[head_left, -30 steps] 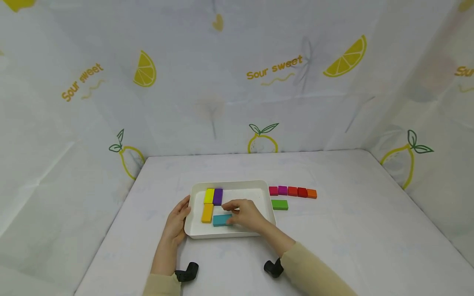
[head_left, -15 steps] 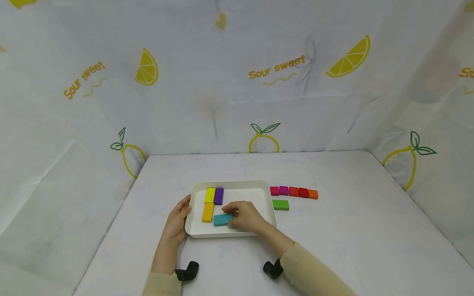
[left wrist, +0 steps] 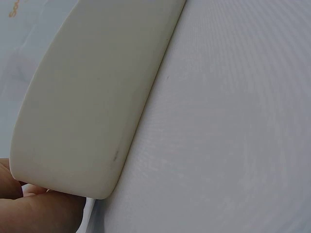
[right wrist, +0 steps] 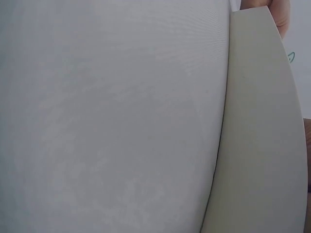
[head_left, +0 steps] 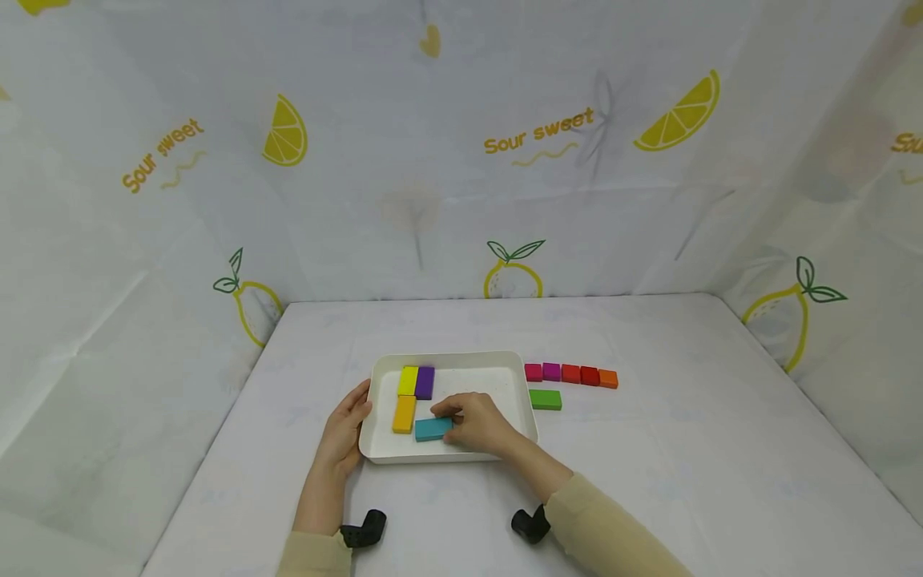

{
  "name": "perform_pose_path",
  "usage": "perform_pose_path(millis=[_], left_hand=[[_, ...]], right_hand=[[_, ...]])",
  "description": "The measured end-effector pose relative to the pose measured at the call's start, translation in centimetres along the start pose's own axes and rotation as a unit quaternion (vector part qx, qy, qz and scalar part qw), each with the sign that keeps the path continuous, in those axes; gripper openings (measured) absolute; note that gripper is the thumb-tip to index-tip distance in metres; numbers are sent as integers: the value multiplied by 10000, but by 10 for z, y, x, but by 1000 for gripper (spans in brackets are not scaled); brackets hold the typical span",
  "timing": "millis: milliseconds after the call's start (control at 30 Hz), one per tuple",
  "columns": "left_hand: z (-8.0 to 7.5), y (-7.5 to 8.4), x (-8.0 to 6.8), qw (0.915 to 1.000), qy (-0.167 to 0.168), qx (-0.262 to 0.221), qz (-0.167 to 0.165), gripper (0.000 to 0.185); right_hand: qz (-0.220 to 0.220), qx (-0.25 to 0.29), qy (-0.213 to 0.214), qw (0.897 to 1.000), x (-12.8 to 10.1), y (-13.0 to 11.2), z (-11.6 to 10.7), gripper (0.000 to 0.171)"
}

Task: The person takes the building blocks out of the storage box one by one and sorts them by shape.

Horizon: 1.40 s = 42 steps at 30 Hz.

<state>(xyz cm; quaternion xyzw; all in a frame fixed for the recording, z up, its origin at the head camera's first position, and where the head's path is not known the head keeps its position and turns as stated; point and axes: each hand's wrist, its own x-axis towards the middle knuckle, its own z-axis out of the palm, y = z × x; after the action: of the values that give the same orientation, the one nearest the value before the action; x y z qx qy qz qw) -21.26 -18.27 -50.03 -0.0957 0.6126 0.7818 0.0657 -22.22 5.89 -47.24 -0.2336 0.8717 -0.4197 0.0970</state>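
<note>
In the head view a shallow white tray (head_left: 497, 377) lies on the table. My left hand (head_left: 342, 433) holds its left side; the left wrist view has the tray's outer wall (left wrist: 82, 107) with fingers (left wrist: 43, 211) at the corner. Over the tray, my right hand (head_left: 476, 423) pinches the right end of a blue block (head_left: 431, 429) between thumb and fingers. Further left in the tray lie a yellow block (head_left: 407, 381), a purple block (head_left: 425, 383) beside it and an amber block (head_left: 404, 415) below. In the right wrist view the tray wall hides most of the right hand.
Just right of the tray, a row of several small blocks (head_left: 570, 374) runs pink, magenta, red and orange. A green block (head_left: 546, 400) lies in front of them. White cloth with lemon prints hangs behind the table (head_left: 685, 449).
My right fingers have lowered and drawn in toward the blue block's right end. The block shows almost no shift. The left hand and tray stay put.
</note>
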Motion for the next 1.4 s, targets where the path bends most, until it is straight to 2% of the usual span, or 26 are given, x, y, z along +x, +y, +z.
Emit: perform_pose_path(millis=[167, 300, 467, 633, 800, 1033, 1233, 1400], left_hand=[[0, 0, 0, 10000, -20, 22, -14, 53], [0, 1, -1, 10000, -18, 36, -10, 53], [0, 1, -1, 10000, -19, 37, 7, 53], [0, 0, 0, 10000, 19, 64, 26, 53], [-1, -1, 0, 10000, -21, 7, 58, 53], [0, 0, 1, 10000, -8, 17, 92, 52], [0, 1, 0, 10000, 7, 29, 51, 52], [0, 2, -1, 10000, -9, 68, 16, 52]], right_hand=[[-25, 10, 94, 10000, -2, 1, -3, 38], [-6, 209, 183, 9996, -4, 4, -14, 38], [79, 472, 404, 9980, -10, 10, -38, 40], [244, 544, 671, 9960, -19, 15, -73, 42], [398, 360, 1024, 9933, -35, 31, -109, 43], [726, -165, 1285, 9889, -71, 66, -147, 44], [1036, -504, 1249, 9855, -97, 89, -168, 43], [1116, -541, 1151, 9856, -106, 105, -175, 41]])
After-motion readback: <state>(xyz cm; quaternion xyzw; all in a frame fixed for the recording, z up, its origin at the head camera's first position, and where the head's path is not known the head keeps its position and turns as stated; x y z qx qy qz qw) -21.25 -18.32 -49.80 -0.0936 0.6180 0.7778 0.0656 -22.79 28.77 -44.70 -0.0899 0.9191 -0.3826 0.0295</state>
